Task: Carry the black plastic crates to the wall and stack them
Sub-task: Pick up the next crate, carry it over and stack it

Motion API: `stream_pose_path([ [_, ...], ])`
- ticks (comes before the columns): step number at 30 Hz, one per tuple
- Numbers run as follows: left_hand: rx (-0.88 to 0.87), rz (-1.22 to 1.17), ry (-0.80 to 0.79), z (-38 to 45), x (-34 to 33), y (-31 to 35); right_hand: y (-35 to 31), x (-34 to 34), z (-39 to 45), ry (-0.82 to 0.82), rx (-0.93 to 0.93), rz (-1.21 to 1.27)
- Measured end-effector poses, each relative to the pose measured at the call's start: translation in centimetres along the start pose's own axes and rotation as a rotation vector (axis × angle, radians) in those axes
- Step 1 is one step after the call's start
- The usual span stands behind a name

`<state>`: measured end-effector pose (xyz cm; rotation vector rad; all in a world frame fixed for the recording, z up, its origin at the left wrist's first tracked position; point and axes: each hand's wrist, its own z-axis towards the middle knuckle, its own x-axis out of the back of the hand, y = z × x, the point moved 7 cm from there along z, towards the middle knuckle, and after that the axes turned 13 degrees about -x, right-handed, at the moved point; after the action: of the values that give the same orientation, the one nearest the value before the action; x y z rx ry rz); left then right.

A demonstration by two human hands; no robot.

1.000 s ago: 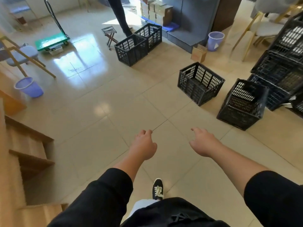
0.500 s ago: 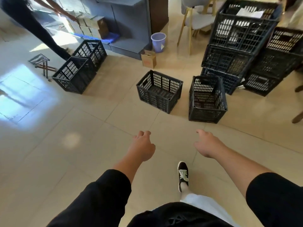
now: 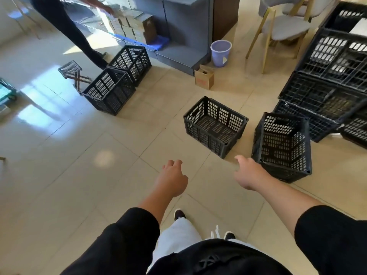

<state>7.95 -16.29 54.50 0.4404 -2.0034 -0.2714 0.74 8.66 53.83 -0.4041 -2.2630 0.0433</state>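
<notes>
Closer now to both loose crates than half a second back; view swung left, bringing the far pair of crates and the second person more into frame. Nearest crate now right at the right hand, where before a stretch of floor lay between them.

Right hand: extended forward, back of hand up, fingers relaxed and loosely bent, holding nothing. Fingertips just beside the near left corner of the nearest crate; contact cannot be told. Crate sits ahead and to the right of that hand, tilted in view, open top facing up.

Left hand: extended forward, fingers loosely curled, holding nothing. Well clear of any crate. Middle crate lies ahead of it and slightly right, upright on the floor, apart from the nearest crate by a narrow gap.

Stacked crates at far right, several high, just behind the nearest crate. Paper sheet visible in the top one.

Far pair of crates at upper left, touching end to end, well apart from both hands.

Other items: folding stool beside the far pair; lilac bin and small cardboard box by the grey cabinet; chair at upper right. Second person in dark clothing bent over stacked cartons on the cabinet's ledge.

Own shoes and light trousers visible below, black sleeves on both arms.
</notes>
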Motion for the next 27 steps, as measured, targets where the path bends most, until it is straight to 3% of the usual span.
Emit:
stream_pose_path([
  [7, 0.002, 0.108, -0.041, 12.8, 8.2, -7.2, -8.9, 4.3, 9.5, 0.039, -0.087, -0.039],
  [12, -0.052, 0.201, -0.117, 21.0, 13.8, -9.3, -13.2, 6.6, 13.5, 0.022, -0.184, 0.064],
  [20, -0.168, 0.307, -0.234, 34.9, 17.5, -6.0, -12.7, 10.3, 21.6, -0.029, -0.387, 0.243],
  [27, -0.194, 0.335, -0.279, 45.3, 19.2, -1.6, -11.7, 15.0, 31.1, -0.104, -0.446, 0.320],
])
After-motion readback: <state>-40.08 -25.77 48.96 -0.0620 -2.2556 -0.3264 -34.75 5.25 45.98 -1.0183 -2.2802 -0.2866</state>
